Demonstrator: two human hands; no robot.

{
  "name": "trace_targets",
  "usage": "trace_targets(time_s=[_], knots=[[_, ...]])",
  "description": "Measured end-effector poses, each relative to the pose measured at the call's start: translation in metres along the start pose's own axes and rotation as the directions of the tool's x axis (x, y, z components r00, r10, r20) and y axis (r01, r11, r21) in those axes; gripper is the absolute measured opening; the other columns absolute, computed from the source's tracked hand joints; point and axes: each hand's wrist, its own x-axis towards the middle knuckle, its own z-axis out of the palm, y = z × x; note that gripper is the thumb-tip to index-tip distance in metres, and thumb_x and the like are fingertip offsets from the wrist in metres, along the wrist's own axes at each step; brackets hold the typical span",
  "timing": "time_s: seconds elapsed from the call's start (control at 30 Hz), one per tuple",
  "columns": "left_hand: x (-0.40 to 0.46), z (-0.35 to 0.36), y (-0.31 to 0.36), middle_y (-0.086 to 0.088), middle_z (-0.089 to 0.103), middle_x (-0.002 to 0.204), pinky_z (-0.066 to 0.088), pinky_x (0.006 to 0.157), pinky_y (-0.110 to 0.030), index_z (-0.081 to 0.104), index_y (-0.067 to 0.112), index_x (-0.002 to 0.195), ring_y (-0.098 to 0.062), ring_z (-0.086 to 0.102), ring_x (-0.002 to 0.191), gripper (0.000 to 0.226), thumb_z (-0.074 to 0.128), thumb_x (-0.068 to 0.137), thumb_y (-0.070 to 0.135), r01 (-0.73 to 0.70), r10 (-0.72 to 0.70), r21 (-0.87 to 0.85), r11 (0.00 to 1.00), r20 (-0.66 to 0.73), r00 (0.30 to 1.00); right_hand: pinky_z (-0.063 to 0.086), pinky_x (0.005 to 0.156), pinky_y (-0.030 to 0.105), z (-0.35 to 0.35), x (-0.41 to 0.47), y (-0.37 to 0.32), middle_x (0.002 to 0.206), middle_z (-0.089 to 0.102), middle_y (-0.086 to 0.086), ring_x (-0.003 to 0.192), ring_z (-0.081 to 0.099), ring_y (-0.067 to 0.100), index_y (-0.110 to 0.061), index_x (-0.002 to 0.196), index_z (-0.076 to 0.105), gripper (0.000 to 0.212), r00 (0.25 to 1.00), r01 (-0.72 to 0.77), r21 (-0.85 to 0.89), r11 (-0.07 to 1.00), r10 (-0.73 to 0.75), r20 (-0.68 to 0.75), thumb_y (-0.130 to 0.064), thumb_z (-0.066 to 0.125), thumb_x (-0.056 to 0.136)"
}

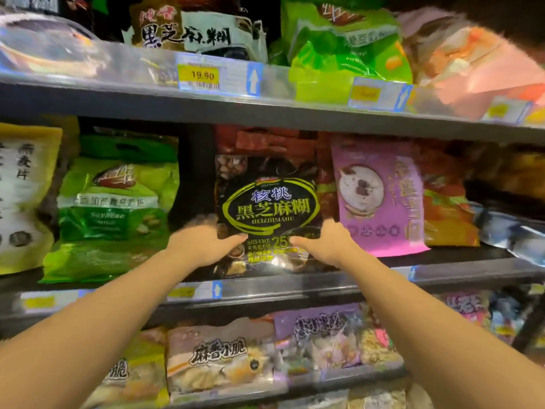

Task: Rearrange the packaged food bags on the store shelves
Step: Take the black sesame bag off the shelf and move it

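Note:
A black sesame paste bag [268, 202] with a yellow-green oval label stands upright at the middle of the middle shelf [324, 286]. My left hand [203, 246] grips its lower left edge, thumb across the front. My right hand [327, 246] grips its lower right edge the same way. To the left leans a green soybean bag [112, 208]. To the right stands a purple bag [380, 199] with a bowl picture. Red bags [274, 141] show behind the black one.
The upper shelf holds a black sesame bag [194, 28], a green bag [348, 45] and a pink bag [472, 60], with a yellow price tag [203, 75] on its rail. A yellow oat bag [23, 196] sits far left. Snack bags [224, 358] fill the lower shelf.

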Motion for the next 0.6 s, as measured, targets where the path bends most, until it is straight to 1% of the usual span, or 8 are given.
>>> trace_targets(time_s=[0.13,0.2,0.27,0.33,0.4,0.43,0.53,0.6], knots=[[0.020,0.019,0.011,-0.011,0.049,0.151,0.047,0.107,-0.043,0.039,0.020,0.152,-0.032,0.051,0.135,0.113,0.036,0.071,0.099,0.042,-0.043,0.046,0.998,0.017,0.999,0.052,0.099,0.037,0.006,0.028,0.008,0.129,0.069,0.019,0.123,0.063,0.037,-0.006,0.126,0.070,0.093,0.997,0.018,0.041,0.999,-0.021,0.079,-0.085,0.063,0.078],[0.028,0.025,0.017,-0.012,0.045,0.153,0.049,0.105,-0.046,0.031,0.016,0.154,-0.034,0.052,0.135,0.123,0.039,0.066,0.101,0.121,-0.121,0.019,0.992,0.006,0.993,0.046,0.101,0.036,0.007,0.039,0.009,0.140,0.064,0.017,0.129,0.059,0.036,-0.011,0.138,0.064,0.097,0.991,0.010,0.061,0.998,-0.018,0.134,-0.087,0.060,0.079],[0.040,0.031,0.022,-0.014,0.038,0.158,0.049,0.106,-0.048,0.017,0.012,0.160,-0.036,0.050,0.137,0.136,0.045,0.062,0.101,0.185,-0.184,-0.038,0.982,0.017,0.983,0.045,0.102,0.033,0.009,0.051,0.012,0.147,0.060,0.013,0.135,0.057,0.032,-0.011,0.147,0.056,0.096,0.984,-0.050,0.166,0.985,0.020,0.179,-0.078,0.069,0.080],[0.051,0.035,0.024,-0.015,0.034,0.162,0.049,0.108,-0.048,0.007,0.009,0.162,-0.037,0.047,0.140,0.146,0.060,0.058,0.097,0.235,-0.229,-0.162,0.958,0.058,0.972,0.048,0.097,0.031,0.010,0.063,0.017,0.139,0.066,0.011,0.130,0.062,0.029,-0.008,0.136,0.064,0.075,0.977,-0.121,0.249,0.961,0.072,0.199,-0.059,0.078,0.084],[0.063,0.038,0.020,-0.014,0.040,0.159,0.047,0.111,-0.047,0.018,0.009,0.161,-0.036,0.048,0.140,0.145,0.075,0.053,0.088,0.250,-0.238,-0.278,0.927,0.077,0.968,0.049,0.098,0.032,0.012,0.071,0.021,0.136,0.068,0.007,0.126,0.064,0.027,-0.009,0.134,0.067,0.063,0.969,-0.110,0.259,0.960,0.045,0.244,-0.049,0.080,0.087],[0.068,0.038,0.017,-0.013,0.044,0.157,0.046,0.112,-0.045,0.025,0.012,0.159,-0.035,0.048,0.139,0.141,0.080,0.051,0.084,0.242,-0.228,-0.313,0.918,0.080,0.970,0.050,0.097,0.031,0.013,0.073,0.023,0.135,0.069,0.001,0.122,0.065,0.024,-0.013,0.137,0.066,0.065,0.968,-0.062,0.299,0.952,-0.016,0.251,-0.048,0.083,0.085],[0.075,0.041,0.012,-0.007,0.049,0.153,0.044,0.113,-0.042,0.039,0.020,0.156,-0.031,0.051,0.137,0.130,0.085,0.049,0.078,0.216,-0.186,-0.393,0.894,0.114,0.976,0.044,0.092,0.028,0.018,0.076,0.025,0.128,0.071,-0.009,0.114,0.064,0.017,-0.023,0.139,0.064,0.081,0.963,0.017,0.426,0.905,-0.129,0.236,-0.056,0.092,0.070],[0.076,0.042,0.012,-0.003,0.054,0.150,0.042,0.115,-0.042,0.046,0.026,0.152,-0.028,0.052,0.135,0.118,0.084,0.053,0.076,0.192,-0.128,-0.437,0.879,0.171,0.977,0.045,0.088,0.028,0.019,0.079,0.025,0.114,0.071,-0.013,0.110,0.066,0.017,-0.028,0.131,0.065,0.074,0.958,0.016,0.422,0.907,-0.136,0.254,-0.059,0.091,0.068]])
